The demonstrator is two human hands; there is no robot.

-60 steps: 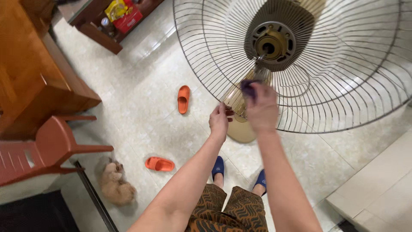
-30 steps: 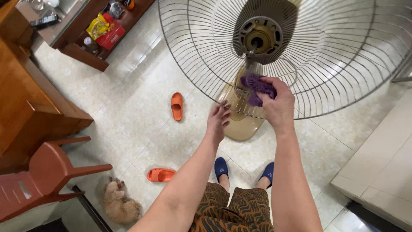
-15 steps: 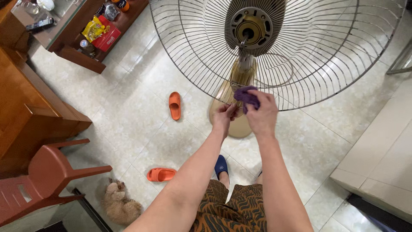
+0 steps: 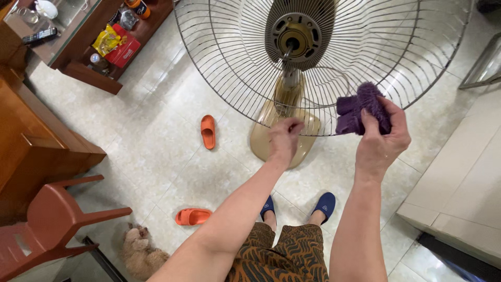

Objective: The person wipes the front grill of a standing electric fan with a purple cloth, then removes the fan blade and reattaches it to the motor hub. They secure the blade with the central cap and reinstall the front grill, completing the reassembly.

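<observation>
My left hand [image 4: 284,140] pinches the fan's wire guard [image 4: 235,89] steady (fingers curled on it); my right hand [image 4: 383,137] grips a purple cloth [image 4: 357,107] against the rim

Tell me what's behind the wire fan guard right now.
Behind the wire fan guard are the motor hub, the beige stand and base and floor tiles. The right hand and purple cloth cover part of its rim.

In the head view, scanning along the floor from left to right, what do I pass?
Reddish-brown plastic chair → small tan fluffy dog → orange slipper lying flat → left hand at the wire fan guard → dark blue slipper → right hand holding purple fuzzy cloth.
</observation>
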